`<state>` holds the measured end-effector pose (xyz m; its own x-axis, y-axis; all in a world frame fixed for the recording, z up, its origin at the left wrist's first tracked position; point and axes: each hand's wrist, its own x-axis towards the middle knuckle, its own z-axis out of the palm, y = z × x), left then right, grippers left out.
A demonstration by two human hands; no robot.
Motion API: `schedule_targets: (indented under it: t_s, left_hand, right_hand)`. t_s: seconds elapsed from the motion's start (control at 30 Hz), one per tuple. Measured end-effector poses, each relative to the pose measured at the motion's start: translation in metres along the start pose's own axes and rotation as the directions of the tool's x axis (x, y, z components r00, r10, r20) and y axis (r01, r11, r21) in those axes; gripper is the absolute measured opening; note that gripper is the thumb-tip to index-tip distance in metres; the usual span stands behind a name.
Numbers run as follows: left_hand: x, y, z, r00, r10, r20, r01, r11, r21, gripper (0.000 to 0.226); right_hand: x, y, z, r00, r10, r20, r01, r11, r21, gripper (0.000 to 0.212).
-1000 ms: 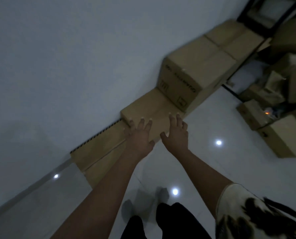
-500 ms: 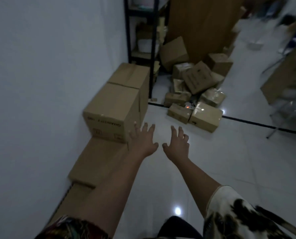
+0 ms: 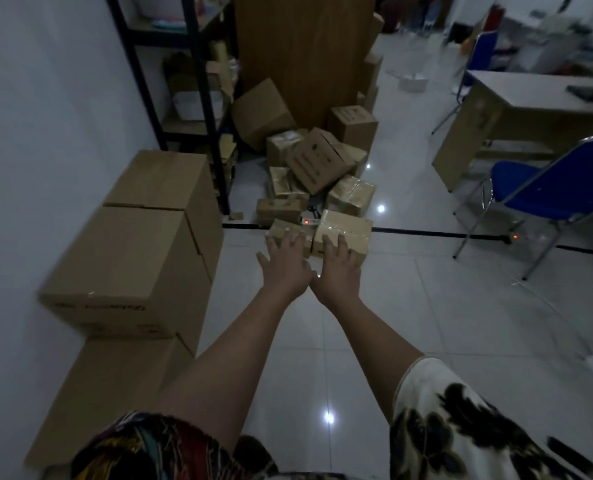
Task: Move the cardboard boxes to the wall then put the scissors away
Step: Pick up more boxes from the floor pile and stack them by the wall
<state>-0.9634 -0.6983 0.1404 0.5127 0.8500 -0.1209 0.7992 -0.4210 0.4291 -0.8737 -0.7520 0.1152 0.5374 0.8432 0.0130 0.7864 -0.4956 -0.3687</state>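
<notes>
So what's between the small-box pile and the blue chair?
Mostly bare tile with a black floor strip; the desk corner juts in behind. Head view.

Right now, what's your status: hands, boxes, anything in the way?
Left hand and right hand open, empty, outstretched. Big boxes against the wall; small box pile loose on floor ahead. Black cable crosses floor beside pile.

- The cardboard boxes (image 3: pixel 125 258) are plain tan-brown; one has faint dark print.
- The wall (image 3: pixel 28 133) is pale grey-white.
- The floor (image 3: pixel 426 323) is glossy white tile.
- The chair (image 3: pixel 547 188) is bright blue on silver legs.
- The shelf (image 3: pixel 201 81) has a black frame.
- The desk (image 3: pixel 530 98) is light beige.
- The right sleeve (image 3: pixel 461 427) is cream with black leafy blotches.
- The left sleeve (image 3: pixel 149 445) is dark with red, yellow and teal streaks.
</notes>
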Motion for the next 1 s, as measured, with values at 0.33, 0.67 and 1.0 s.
schedule_targets:
  t_s: [0.33,0.67,1.0]
  left_hand:
    - [0.128,0.037,0.036,0.998,0.067,0.003,-0.067,0.998,-0.014,0.052]
    - [0.325,0.075,0.013,0.963,0.241,0.116,-0.253,0.962,0.099,0.055]
    - [0.474,0.159,0.052,0.908,0.353,0.226,-0.395,0.9,0.182,0.056]
  right_hand:
    - [0.115,0.05,0.014,0.997,0.08,-0.022,-0.078,0.994,0.074,0.065]
    - [0.277,0.093,-0.022,0.98,0.197,0.002,-0.197,0.98,-0.012,0.075]
    - [0.407,0.185,-0.033,0.953,0.303,0.008,-0.302,0.952,-0.044,0.074]
